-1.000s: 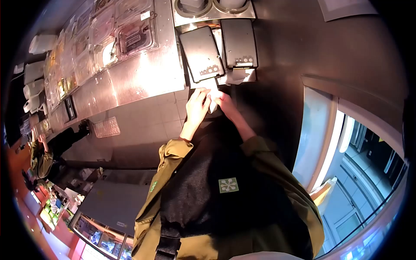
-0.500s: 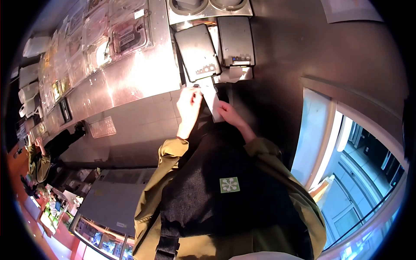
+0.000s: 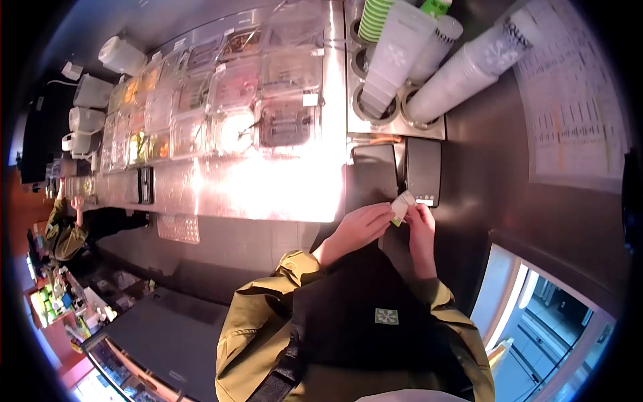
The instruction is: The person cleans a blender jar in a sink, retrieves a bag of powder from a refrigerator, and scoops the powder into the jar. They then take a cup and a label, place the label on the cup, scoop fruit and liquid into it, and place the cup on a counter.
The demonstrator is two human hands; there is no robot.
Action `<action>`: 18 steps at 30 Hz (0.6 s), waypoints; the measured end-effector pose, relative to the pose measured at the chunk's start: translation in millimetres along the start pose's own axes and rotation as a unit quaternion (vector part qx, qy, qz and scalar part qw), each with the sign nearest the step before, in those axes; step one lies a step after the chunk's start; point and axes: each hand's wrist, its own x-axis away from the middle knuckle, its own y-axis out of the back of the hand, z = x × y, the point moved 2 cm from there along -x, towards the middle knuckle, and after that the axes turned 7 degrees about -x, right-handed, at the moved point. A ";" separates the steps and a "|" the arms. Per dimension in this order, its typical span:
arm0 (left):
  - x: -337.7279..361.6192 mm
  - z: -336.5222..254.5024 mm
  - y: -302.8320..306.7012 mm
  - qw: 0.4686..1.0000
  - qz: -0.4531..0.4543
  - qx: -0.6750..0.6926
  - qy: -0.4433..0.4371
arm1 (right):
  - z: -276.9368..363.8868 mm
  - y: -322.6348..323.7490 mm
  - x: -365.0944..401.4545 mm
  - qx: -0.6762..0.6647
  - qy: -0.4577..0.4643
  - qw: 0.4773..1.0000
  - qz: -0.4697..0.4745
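Observation:
A small paper label (image 3: 402, 203), white with a green lower edge, is pinched between my two hands. My left hand (image 3: 362, 228) has its fingertips closed on the label's left side. On the other side, my right hand (image 3: 422, 234) grips the label's right edge with thumb and fingers. Just beyond my hands are two dark, flat-topped label printers: the left printer (image 3: 374, 171) is partly hidden behind my fingers, and the right printer (image 3: 424, 166) shows small lights near its front. Print on the label is too small to read.
Stacked plastic cups (image 3: 462, 80) and green cups (image 3: 376, 19) stand in a holder (image 3: 429, 127) behind the printers. Clear lidded food containers (image 3: 288, 124) fill the steel counter (image 3: 268, 194) at left. A printed sheet (image 3: 569, 120) hangs at right. Another person (image 3: 63, 234) stands far left.
The long white paper strip at the left printer is no longer between my hands; they now hold a small label. The view has shifted, showing more of the cups and counter.

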 end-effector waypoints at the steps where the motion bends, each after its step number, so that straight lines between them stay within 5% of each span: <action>1: -12.7 10.6 9.4 1.000 0.006 0.010 0.013 | 2.4 -1.2 -7.9 0.004 0.021 1.000 -0.003; 3: -46.3 57.3 30.4 0.997 0.001 -0.027 0.079 | 16.6 -11.5 -15.3 0.040 0.033 0.995 -0.090; 5: -82.9 122.3 34.9 0.972 -0.075 -0.047 0.219 | 19.9 -13.3 -23.5 0.006 0.048 0.992 -0.120; 7: -138.7 194.3 27.6 0.949 -0.190 0.034 0.250 | 18.8 -7.8 -26.8 0.019 0.061 0.990 -0.128; 11: -235.5 284.2 -22.2 0.982 -0.066 0.061 0.166 | 25.5 -24.8 -24.6 0.011 0.068 0.978 -0.196; 15: -260.2 319.2 -76.5 0.984 -0.012 0.021 0.178 | 37.4 -39.9 -18.7 0.007 0.095 0.971 -0.221; 18: -266.5 319.8 -93.9 0.984 -0.066 0.056 0.153 | 35.7 -42.3 -16.6 -0.021 0.093 0.960 -0.265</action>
